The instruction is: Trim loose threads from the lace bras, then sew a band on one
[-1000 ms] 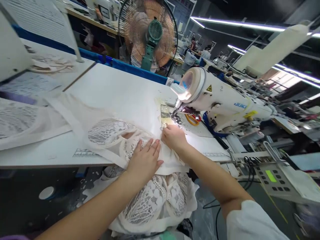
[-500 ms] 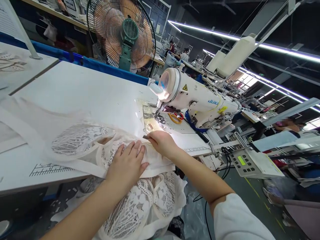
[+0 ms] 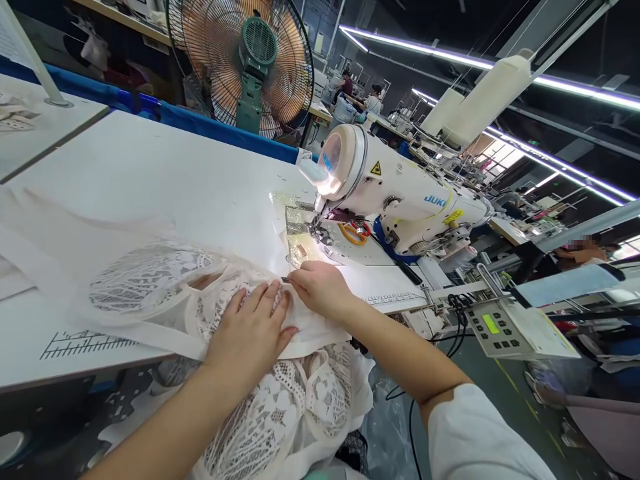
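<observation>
A white lace bra [image 3: 150, 277] is spread along the front of the white sewing table. My left hand [image 3: 247, 327] lies flat on its lace near the middle, fingers spread. Close beside it, my right hand [image 3: 320, 290] is closed, pinching a small dark metal tool whose narrow tip [image 3: 285, 280] points left over the fabric. Most of that tool is hidden inside the fingers, so its kind cannot be told. Below the table edge, another piece of white lace bra [image 3: 280, 413] hangs over my lap.
A white sewing machine [image 3: 395, 187] with its lamp lit stands behind my right hand. Orange-handled scissors [image 3: 353, 233] lie beneath its arm. A large fan [image 3: 257, 60] stands beyond the table. The control box [image 3: 520, 327] is at right. Other people sit farther back.
The dark tool's tip has moved slightly left and down, closer to the fingertips of my left hand. Both hands stay on the bra; the view has shifted a little.
</observation>
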A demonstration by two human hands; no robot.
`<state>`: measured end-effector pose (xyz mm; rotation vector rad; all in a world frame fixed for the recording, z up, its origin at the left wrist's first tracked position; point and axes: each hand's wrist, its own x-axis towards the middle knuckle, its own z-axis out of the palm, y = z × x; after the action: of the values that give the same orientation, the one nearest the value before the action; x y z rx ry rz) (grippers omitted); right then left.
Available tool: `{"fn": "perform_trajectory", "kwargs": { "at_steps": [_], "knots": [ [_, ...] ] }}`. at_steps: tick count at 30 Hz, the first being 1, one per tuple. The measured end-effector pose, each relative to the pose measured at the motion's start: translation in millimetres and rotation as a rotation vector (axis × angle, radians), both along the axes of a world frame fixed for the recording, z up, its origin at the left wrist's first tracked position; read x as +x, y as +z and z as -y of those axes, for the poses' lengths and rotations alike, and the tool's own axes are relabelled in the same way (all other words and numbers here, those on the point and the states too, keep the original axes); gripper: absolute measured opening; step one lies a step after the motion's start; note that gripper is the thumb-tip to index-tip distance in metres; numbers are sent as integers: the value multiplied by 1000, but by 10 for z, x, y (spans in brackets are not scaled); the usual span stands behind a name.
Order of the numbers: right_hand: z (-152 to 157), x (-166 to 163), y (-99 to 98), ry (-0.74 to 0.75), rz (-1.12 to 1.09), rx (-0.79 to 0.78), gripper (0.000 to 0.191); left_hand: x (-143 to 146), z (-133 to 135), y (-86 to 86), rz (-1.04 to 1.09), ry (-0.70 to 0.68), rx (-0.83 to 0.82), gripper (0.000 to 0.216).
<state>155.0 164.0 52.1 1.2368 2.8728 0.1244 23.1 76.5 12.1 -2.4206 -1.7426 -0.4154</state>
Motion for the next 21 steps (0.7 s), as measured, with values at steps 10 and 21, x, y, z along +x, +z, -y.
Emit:
{"fn": "perform_trajectory", "kwargs": {
  "at_steps": [10, 21],
  "knots": [
    [-48, -7, 74, 90, 108, -41, 19, 6, -23, -11, -17, -10, 14, 45],
    [-19, 100, 227, 75, 137, 12, 20, 24, -8, 7, 9, -4, -6, 42]
  ]
}}
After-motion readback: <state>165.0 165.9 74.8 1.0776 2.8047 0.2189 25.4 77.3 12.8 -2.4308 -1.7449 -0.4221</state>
